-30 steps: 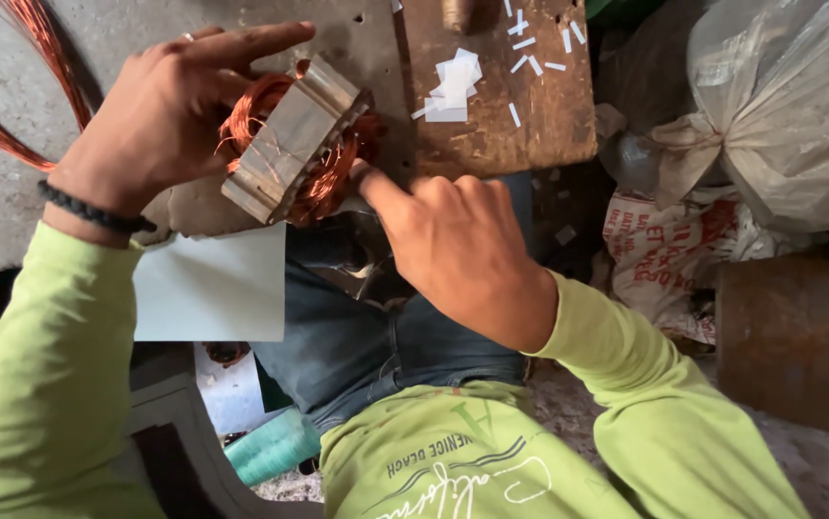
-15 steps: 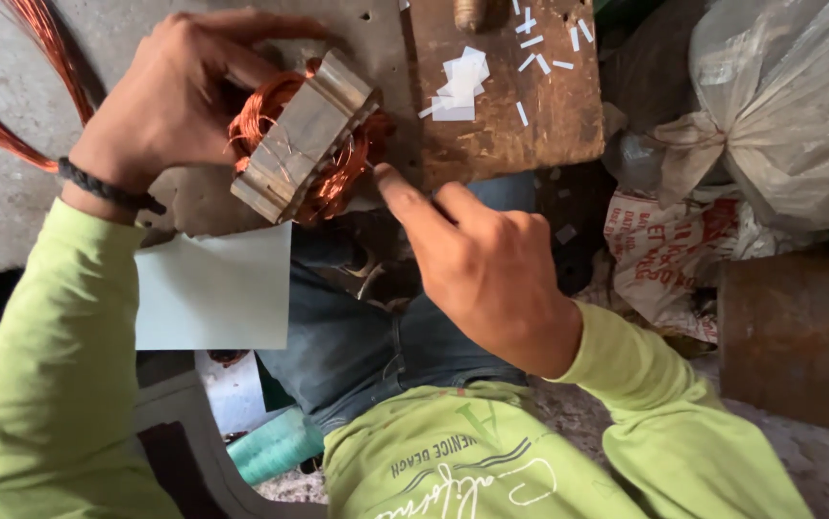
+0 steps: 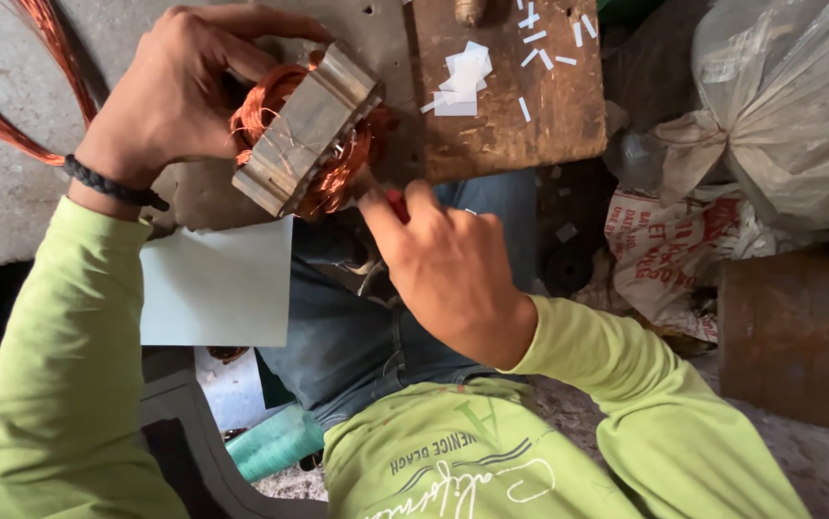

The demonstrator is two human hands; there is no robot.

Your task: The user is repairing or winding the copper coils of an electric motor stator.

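At the far left a loose bundle of copper wire (image 3: 11, 106) trails across the grey slab (image 3: 1, 202), and it could snag a sleeve or get dragged if the work swings that way. The left hand (image 3: 174, 96) is closed round the stator core (image 3: 304, 130), thumb over the top and fingers behind, holding it tilted just above the slab's edge; a slackened hold there would likely drop the core into the lap. The orange windings (image 3: 337, 178) bulge from its lower face, and the right hand (image 3: 448, 274) presses up against them, fingers curled tight on a small red-handled tool (image 3: 397, 204) (only a sliver shows, so its tip cannot be made out). Too hard a push could nick the wire's coating or kink a turn. Below, a pale sheet of paper (image 3: 214, 284) lies on the knee, apt to slide off. To the right the wooden board (image 3: 506, 106) carries loose white slips (image 3: 462, 77), easily scattered by an elbow. Beyond it plastic sacks (image 3: 779, 115) and a rusty drum (image 3: 799, 336) crowd in, so free room lies mostly toward the lap.
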